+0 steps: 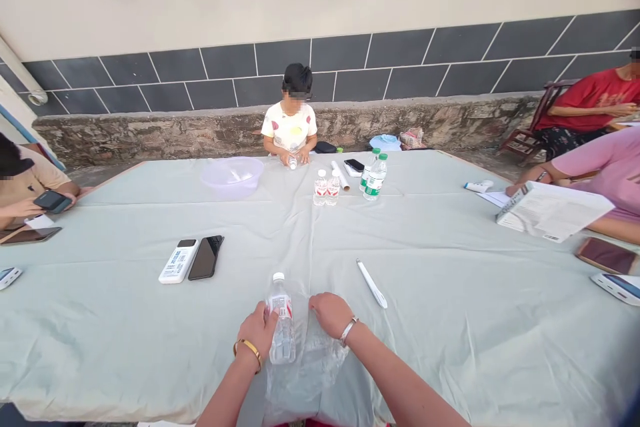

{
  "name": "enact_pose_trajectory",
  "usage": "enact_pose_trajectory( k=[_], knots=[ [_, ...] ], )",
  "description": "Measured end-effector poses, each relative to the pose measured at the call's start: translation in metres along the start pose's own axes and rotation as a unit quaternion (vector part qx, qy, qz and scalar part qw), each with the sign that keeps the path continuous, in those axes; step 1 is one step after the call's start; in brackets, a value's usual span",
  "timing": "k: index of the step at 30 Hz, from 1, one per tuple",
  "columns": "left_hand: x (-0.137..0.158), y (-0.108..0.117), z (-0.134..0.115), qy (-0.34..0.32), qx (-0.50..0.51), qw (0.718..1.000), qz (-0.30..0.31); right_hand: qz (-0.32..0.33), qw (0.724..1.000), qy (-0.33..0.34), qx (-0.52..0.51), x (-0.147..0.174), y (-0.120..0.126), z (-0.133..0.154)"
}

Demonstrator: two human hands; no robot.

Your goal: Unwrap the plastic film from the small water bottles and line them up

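Note:
My left hand [259,331] is wrapped round the side of a clear water bottle [283,340] with a white cap and a red-and-white label. The bottle lies or leans on a sheet of clear plastic wrap [314,370] near the table's front edge; which of the two I cannot tell. Just right of the bottle, my right hand [331,313] pinches the upper edge of that plastic, its fingers curled. The sheet hangs loose and crinkled between my forearms. Beyond my right hand a white pen-like tool [372,283] rests on the cloth.
A white power bank [179,261] and a dark phone [206,257] lie left. Further back stand two small water bottles [327,190], green-capped bottles [375,177] and a purple basin [233,177]. People sit around the cloth-covered table [425,227]; one holds a white box [553,211].

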State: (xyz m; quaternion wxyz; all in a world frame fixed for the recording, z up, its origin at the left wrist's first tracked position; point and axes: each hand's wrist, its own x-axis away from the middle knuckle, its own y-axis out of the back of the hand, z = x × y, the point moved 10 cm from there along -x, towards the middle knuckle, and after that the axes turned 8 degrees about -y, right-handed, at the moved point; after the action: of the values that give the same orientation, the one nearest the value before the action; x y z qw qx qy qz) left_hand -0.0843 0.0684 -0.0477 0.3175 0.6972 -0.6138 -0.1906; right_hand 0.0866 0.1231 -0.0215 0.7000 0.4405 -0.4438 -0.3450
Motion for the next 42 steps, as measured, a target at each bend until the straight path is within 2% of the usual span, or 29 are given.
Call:
enact_pose_trajectory(
  k=[3,7,9,12,15,18,20,21,23,25,28,31,34,37,40,42],
  knots=[
    [-0.001,0.005,0.018,0.002,0.022,0.999,-0.036,-0.014,0.996,-0.022,-0.09,-0.003,0.004,0.005],
    [-0.004,0.001,0.033,0.032,0.133,0.989,-0.057,-0.038,0.974,-0.05,-0.216,-0.009,0.001,0.025],
    [-0.007,-0.007,0.029,0.034,0.171,0.984,-0.046,-0.021,0.966,-0.063,-0.251,-0.014,-0.009,0.033],
    [-0.009,-0.01,0.009,-0.008,0.223,0.973,-0.052,0.002,0.947,-0.078,-0.311,-0.018,-0.02,0.033],
    [-0.007,-0.003,-0.005,-0.052,0.325,0.941,-0.083,0.055,0.896,-0.087,-0.432,-0.017,-0.032,0.025],
    [-0.006,0.008,0.016,-0.013,0.393,0.911,-0.125,0.131,0.805,-0.082,-0.573,-0.008,-0.043,0.02],
    [-0.005,0.016,0.042,0.041,0.384,0.911,-0.142,0.148,0.751,-0.062,-0.64,-0.001,-0.041,0.015],
    [-0.006,0.019,0.054,0.063,0.37,0.916,-0.141,0.15,0.733,-0.047,-0.662,0.002,-0.038,0.012],
    [-0.008,0.027,0.069,0.078,0.336,0.93,-0.123,0.143,0.716,-0.019,-0.683,0.005,-0.03,0.004],
    [-0.013,0.03,0.071,0.058,0.311,0.946,-0.074,0.113,0.722,0.002,-0.682,0.006,-0.018,-0.008],
    [-0.016,0.031,0.06,0.015,0.236,0.971,0.015,0.016,0.762,0.029,-0.647,0.005,0.011,-0.029],
    [-0.018,0.037,0.048,-0.016,0.074,0.996,0.049,-0.1,0.824,0.016,-0.558,0.006,0.039,-0.051],
    [-0.022,0.037,0.04,-0.011,-0.103,0.992,0.076,-0.212,0.867,-0.03,-0.449,0.009,0.059,-0.07],
    [-0.025,0.04,0.036,0.005,-0.232,0.969,0.085,-0.291,0.867,-0.096,-0.393,0.007,0.069,-0.088],
    [-0.023,0.05,0.031,0.005,-0.287,0.956,0.066,-0.326,0.856,-0.183,-0.357,-0.001,0.071,-0.107],
    [-0.018,0.06,0.029,0.005,-0.335,0.941,0.058,-0.345,0.855,-0.213,-0.323,-0.009,0.077,-0.115]
  ],
)
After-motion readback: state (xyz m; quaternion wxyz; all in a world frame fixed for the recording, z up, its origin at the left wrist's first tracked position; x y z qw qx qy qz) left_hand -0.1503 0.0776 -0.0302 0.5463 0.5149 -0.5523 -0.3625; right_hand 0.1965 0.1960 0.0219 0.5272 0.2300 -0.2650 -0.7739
